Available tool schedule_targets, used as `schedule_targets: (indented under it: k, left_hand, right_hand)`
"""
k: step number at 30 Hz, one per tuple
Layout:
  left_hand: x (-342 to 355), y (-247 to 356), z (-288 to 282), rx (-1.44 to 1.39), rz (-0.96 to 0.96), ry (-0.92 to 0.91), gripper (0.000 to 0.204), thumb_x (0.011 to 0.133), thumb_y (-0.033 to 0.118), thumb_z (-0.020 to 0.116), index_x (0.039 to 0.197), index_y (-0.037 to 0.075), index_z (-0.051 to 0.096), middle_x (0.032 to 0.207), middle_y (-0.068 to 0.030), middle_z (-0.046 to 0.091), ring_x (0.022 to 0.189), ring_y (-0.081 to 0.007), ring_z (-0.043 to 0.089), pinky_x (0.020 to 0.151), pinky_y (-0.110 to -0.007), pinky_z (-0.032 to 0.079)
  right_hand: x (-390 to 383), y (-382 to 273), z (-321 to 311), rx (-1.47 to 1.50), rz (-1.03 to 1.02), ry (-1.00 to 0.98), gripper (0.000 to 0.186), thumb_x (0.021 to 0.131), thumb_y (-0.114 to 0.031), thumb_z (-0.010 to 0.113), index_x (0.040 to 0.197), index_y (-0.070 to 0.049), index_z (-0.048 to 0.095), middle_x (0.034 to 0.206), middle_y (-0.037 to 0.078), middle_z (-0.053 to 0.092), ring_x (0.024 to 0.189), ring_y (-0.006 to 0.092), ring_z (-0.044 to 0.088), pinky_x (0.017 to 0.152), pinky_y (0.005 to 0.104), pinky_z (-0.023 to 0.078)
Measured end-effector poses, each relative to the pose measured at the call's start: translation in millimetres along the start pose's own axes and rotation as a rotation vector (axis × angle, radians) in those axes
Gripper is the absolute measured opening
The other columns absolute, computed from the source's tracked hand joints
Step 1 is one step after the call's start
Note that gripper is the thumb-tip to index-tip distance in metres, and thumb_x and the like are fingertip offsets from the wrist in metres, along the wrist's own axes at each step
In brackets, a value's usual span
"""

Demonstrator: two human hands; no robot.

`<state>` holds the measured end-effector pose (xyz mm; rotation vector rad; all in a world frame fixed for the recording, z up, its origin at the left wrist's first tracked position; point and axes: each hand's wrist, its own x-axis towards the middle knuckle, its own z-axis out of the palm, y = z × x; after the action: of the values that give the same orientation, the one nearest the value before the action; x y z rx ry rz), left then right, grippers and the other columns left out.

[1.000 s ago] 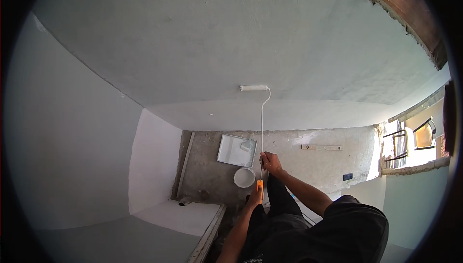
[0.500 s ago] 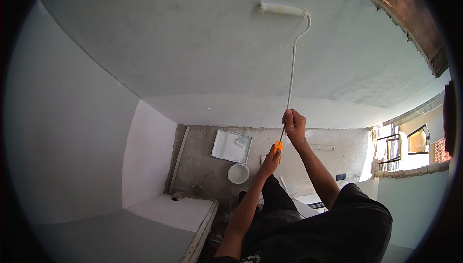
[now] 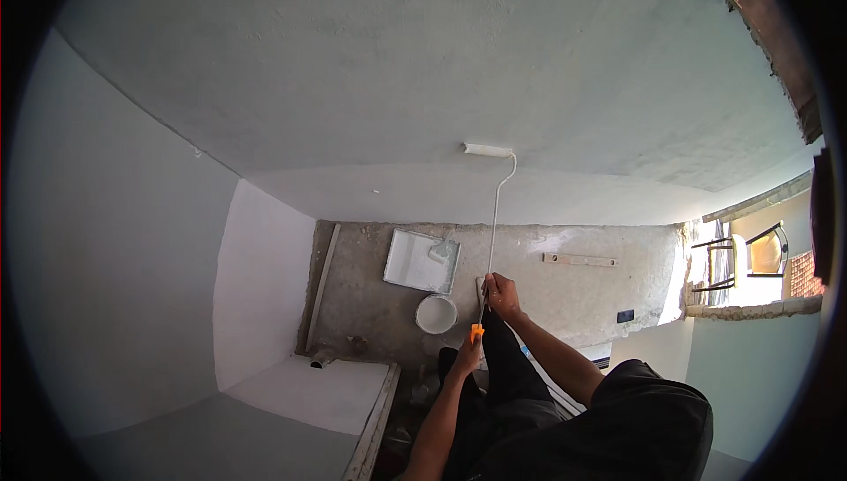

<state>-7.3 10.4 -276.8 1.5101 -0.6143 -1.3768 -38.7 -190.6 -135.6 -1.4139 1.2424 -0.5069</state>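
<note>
A paint roller (image 3: 488, 150) with a white sleeve and a long thin metal rod lies against the wall (image 3: 371, 84), near the line between its grey-green upper part and whiter lower band. My left hand (image 3: 468, 356) is closed round the roller's orange handle. Farther up, my right hand (image 3: 503, 296) grips the metal rod just above that handle. On the floor left of my hands are a white paint tray (image 3: 408, 260) with wet paint and a round white bucket (image 3: 436, 314).
A level-like bar (image 3: 580, 259) and a small dark flat object (image 3: 625, 316) lie on the concrete floor (image 3: 565, 296). A long strip (image 3: 323, 287) rests along the left wall's foot. At the right, a chair (image 3: 766, 251) shows through an opening.
The roller has come down the wall from high up to the whiter band's edge. Both hands have drawn down and slightly left, toward my body, still holding it.
</note>
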Motion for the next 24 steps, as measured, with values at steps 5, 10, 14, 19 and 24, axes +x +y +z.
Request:
schedule_targets:
  k: [5, 10, 14, 19, 24]
  left_hand:
    - [-3, 90, 5, -0.005, -0.101, -0.141, 0.058, 0.1, 0.058, 0.036, 0.115, 0.003, 0.047, 0.078, -0.0095, 0.052, 0.068, -0.0212, 0.055, 0.066, -0.037, 0.047]
    - [28, 234, 29, 0.228, 0.282, -0.04, 0.04, 0.103, 0.041, 0.041, 0.108, 0.002, 0.048, 0.083, -0.0218, 0.061, 0.08, -0.0433, 0.061, 0.067, -0.046, 0.047]
    - [51, 312, 37, 0.235, 0.414, -0.03, 0.036, 0.103, 0.038, 0.042, 0.109, 0.002, 0.047, 0.085, -0.0248, 0.061, 0.083, -0.0461, 0.06, 0.068, -0.048, 0.047]
    - [75, 227, 25, 0.256, 0.353, 0.025, 0.039, 0.103, 0.04, 0.042, 0.112, 0.003, 0.047, 0.087, -0.0263, 0.062, 0.086, -0.0482, 0.06, 0.071, -0.049, 0.047]
    - [69, 57, -20, 0.185, 0.099, 0.035, 0.044, 0.103, 0.043, 0.041, 0.119, 0.003, 0.046, 0.091, -0.0256, 0.061, 0.09, -0.0497, 0.059, 0.075, -0.049, 0.048]
  right_hand:
    - [-4, -36, -28, 0.03, -0.159, 0.119, 0.041, 0.103, -0.026, 0.046, 0.073, 0.0, 0.057, 0.056, 0.004, 0.053, 0.048, 0.0103, 0.05, 0.047, 0.0284, 0.042]
    - [7, -157, -85, 0.135, -0.362, 0.265, 0.041, 0.105, -0.029, 0.043, 0.074, -0.004, 0.052, 0.056, 0.0, 0.048, 0.046, 0.0045, 0.044, 0.043, 0.0213, 0.035]
    - [25, -217, -113, 0.233, -0.479, 0.294, 0.042, 0.105, -0.03, 0.042, 0.075, -0.004, 0.052, 0.062, 0.001, 0.052, 0.045, 0.004, 0.043, 0.041, 0.0216, 0.034]
    - [45, -142, -84, 0.201, -0.354, 0.174, 0.042, 0.105, -0.033, 0.041, 0.076, -0.004, 0.052, 0.065, 0.002, 0.053, 0.047, 0.0062, 0.047, 0.043, 0.0214, 0.038]
    - [48, -24, -9, 0.129, -0.127, -0.017, 0.043, 0.105, -0.032, 0.04, 0.077, -0.004, 0.054, 0.063, 0.002, 0.054, 0.047, 0.0073, 0.05, 0.043, 0.0228, 0.04]
